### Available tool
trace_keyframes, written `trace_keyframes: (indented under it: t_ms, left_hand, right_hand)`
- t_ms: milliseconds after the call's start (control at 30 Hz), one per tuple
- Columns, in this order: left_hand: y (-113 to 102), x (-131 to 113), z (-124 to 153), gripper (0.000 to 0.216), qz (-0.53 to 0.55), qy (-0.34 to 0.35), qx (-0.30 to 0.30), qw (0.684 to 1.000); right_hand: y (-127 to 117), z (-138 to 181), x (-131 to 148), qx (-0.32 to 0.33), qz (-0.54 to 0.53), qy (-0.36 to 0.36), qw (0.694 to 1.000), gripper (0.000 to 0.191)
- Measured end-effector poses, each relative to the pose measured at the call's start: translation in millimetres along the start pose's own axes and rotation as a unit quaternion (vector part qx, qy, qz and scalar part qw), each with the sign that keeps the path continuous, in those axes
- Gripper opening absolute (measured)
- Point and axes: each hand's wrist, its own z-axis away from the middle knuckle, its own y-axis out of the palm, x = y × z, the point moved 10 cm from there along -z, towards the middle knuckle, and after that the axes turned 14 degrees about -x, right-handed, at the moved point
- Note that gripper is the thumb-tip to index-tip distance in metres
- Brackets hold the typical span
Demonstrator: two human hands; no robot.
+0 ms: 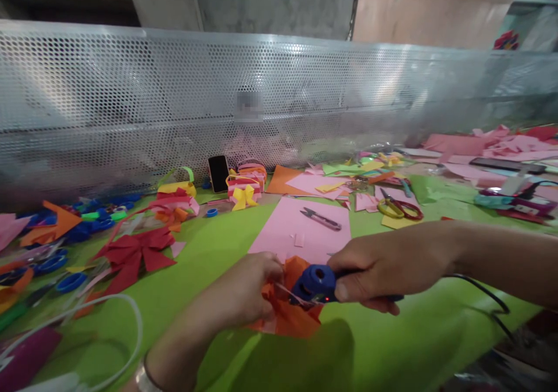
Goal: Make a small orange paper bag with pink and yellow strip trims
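My left hand (244, 296) is closed around a folded orange paper piece (290, 316), holding it just above the green table cover (209, 264). My right hand (386, 267) grips a blue glue gun (316, 284) with a small red light. Its nozzle points left and touches the orange paper. A black cord (483, 293) trails from the gun to the right. Right behind the hands lies a pink paper sheet (283, 229) with small thread snips (321, 218) on it.
A red paper bow (135, 252) and blue rings lie at the left. Scissors (399, 207), a black phone (218, 173), paper baskets (244, 188) and coloured scraps sit further back. A perforated metal screen (174, 101) closes off the far side.
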Motion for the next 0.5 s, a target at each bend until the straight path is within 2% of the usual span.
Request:
trace_keyframes:
  t_ms: [133,233,367,500]
  left_hand:
    - [-0.1,0.5,1.0,0.022,-0.026,0.001,-0.003,1.0]
    - [-1.3,-2.4,1.4,0.02,-0.028,0.015,-0.007,0.999]
    - [-2.8,-2.5,0.8,0.016,-0.028,0.014,-0.014,0.999]
    - [0.3,1.1,1.0,0.019,-0.003,-0.007,-0.004,1.0]
  right_hand:
    - [-8.6,9.8,-9.3,-0.016,-0.04,0.053,0.998,0.051]
    - [-12.6,12.9,-6.2,-0.002,-0.067,0.042,0.997,0.061]
    - [-11.1,5.4,3.9,0.005,-0.085,-0.001,0.996,0.061]
    - [-0.3,-4.9,9.4,0.004,-0.104,-0.01,0.995,0.052]
